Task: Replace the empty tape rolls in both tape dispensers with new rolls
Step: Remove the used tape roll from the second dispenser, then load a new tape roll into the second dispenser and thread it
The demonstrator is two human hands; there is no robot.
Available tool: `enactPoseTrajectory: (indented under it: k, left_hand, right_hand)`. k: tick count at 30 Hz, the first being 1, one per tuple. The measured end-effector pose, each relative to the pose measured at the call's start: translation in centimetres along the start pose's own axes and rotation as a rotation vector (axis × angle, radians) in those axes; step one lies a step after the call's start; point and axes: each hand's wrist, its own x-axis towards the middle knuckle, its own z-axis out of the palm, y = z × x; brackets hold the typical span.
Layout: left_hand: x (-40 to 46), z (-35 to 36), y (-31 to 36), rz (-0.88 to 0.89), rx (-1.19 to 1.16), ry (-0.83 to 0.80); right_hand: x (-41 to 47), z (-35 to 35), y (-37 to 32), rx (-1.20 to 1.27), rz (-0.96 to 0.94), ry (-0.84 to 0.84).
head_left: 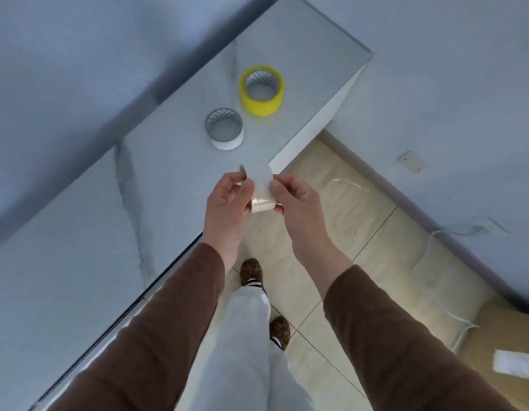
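Here, both hands meet just off the edge of the pale grey marble-look countertop (109, 203), holding a small roll of clear, whitish tape (260, 204) between them. The left hand (227, 203) has its thumb and fingers closed on the left side of the roll and of the loose strip (260, 176) that stands up from it; the right hand (298, 203) pinches the strip's right edge between thumb and forefinger, with its lower fingers curled under the roll. How tightly either hand grips cannot be told.

On the countertop, well apart from the hands, lie two more things belonging to the task: a bare white cardboard core with a patterned inner face (224, 129), which looks like a spent roll, and further back a full roll of yellow tape (262, 90) on the same kind of core. No dispenser shows anywhere in view (it may be out of frame).

Judging from this, the step in hand seems to be freeing the leading end of a fresh roll before it is fitted. The next move calls for keeping the peeled strip from folding back and sticking to itself or to the fingers, then bringing the roll to a dispenser, wherever that is.
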Motion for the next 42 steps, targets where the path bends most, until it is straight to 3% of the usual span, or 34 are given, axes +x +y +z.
enactPoseTrajectory:
  k: [9,15,23,26,28,32,38,42]
  left_hand:
    - [8.6,2.8,5.6,0.037,-0.095,0.055]
    - [12.9,6.1,7.5,0.016,-0.135,0.078]
    - [18.7,11.0,8.2,-0.02,-0.083,0.284]
    - [21.3,11.1,8.1,0.048,0.094,0.414]
    - [23.2,10.5,8.0,0.05,0.347,0.467]
    - [26.7,9.2,7.8,-0.089,0.773,0.379]
    - [29.4,9.0,7.6,-0.19,1.031,0.254]
    - [29.1,8.7,8.9,-0.171,1.008,0.24]
  right_hand:
    - [9.0,2.6,-7.0,-0.061,-0.026,-0.159]
    - [13.9,2.2,-10.2,-0.12,-0.075,-0.172]
    - [21.3,-0.7,-13.3,-0.16,-0.031,-0.176]
    - [23.9,-1.8,-14.4,-0.178,-0.032,-0.191]
    - [25.4,-2.3,-15.0,-0.178,-0.029,-0.191]
    - [27.9,-2.4,-15.2,-0.227,-0.008,-0.198]
    - [29.7,-2.0,-14.8,-0.267,0.022,-0.223]
    - [30.2,-1.9,-15.0,-0.275,-0.011,-0.202]
